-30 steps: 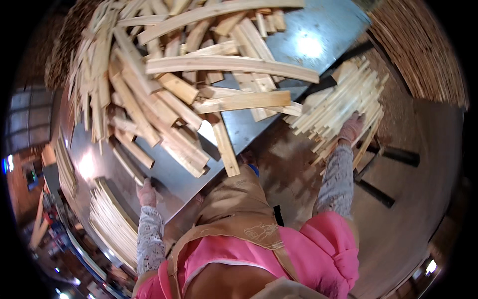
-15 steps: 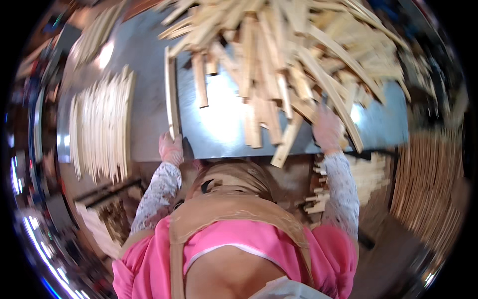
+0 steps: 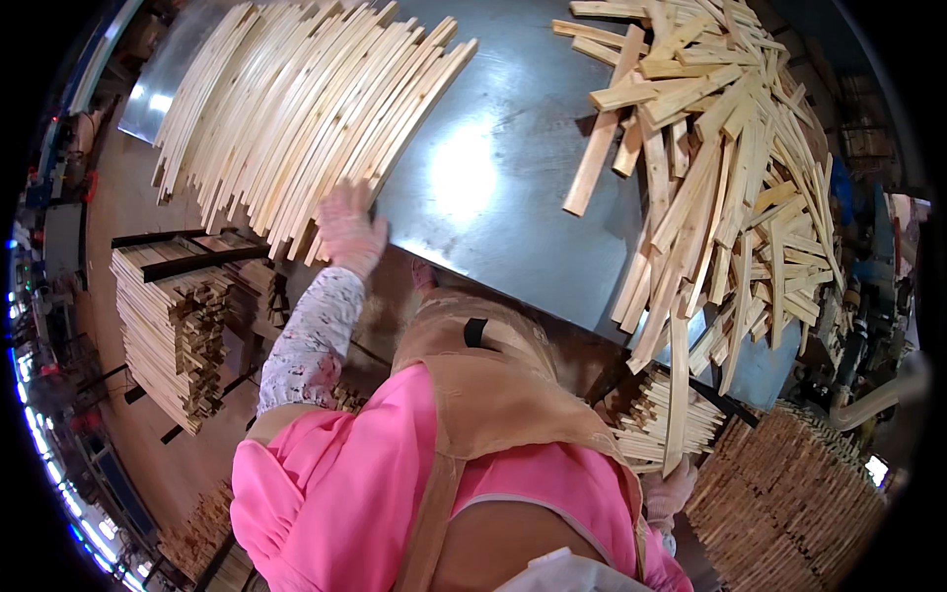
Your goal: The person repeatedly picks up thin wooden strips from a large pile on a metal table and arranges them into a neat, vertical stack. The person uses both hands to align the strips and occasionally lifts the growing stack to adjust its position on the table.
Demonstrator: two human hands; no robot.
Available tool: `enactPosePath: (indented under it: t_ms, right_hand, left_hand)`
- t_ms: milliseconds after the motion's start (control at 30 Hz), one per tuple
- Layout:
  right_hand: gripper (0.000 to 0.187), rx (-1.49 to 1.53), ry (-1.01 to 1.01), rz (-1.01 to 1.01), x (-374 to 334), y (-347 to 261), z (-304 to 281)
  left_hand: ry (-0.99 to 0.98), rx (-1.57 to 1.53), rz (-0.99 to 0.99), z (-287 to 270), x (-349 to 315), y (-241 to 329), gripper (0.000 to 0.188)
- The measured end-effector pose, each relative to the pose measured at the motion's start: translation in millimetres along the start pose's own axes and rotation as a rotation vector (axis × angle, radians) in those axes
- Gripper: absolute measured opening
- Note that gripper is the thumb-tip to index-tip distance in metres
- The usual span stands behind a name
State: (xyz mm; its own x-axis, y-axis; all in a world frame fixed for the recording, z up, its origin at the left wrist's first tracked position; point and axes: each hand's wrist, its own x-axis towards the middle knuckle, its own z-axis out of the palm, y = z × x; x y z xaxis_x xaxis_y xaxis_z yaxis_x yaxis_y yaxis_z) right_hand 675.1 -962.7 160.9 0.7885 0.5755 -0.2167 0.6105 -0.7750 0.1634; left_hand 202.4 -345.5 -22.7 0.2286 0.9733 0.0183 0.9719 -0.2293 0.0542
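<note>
Left hand (image 3: 352, 234), splayed, on a row of sticks (image 3: 321, 113) atop metal table (image 3: 513, 187); right hand (image 3: 671, 493), well apart, at a slat's (image 3: 678, 400) end, grip unclear.

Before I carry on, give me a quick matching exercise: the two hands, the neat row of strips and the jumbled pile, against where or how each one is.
Column one
1. left hand
2. right hand
3. neat row of strips
4. jumbled pile

Column two
A. by the lower end of a long strip that overhangs the table edge
B. crossing at many angles on the right part of the metal table
C. fingers spread, at the near ends of the neat row
D. lying side by side on the table's left part

Pairs: 1-C, 2-A, 3-D, 4-B
</note>
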Motion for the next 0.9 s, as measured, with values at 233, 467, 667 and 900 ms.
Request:
enactPosePath:
  t_ms: [233, 467, 667, 900]
  right_hand:
    - [0.075, -0.301, -0.256, -0.126, -96.5, -17.5, -73.0]
    - [0.069, 0.752, -0.322, -0.248, 49.3, -305.2, -74.0]
    - [0.04, 0.978, -0.276, -0.375, 201.9, -517.0, 15.1]
    - [0.029, 0.101, -0.114, -0.972, 158.3, -676.8, 55.6]
  left_hand:
    - [-0.125, -0.709, 0.375, 16.6, -61.6, 32.4, 0.072]
    - [-0.998, -1.514, 0.217, -16.8, -67.3, 108.1, 0.073]
    - [-0.804, -1.748, -0.049, -2.3, 4.1, 135.4, 0.054]
    - [-0.715, -1.929, -0.302, -88.4, 85.4, 10.4, 0.049]
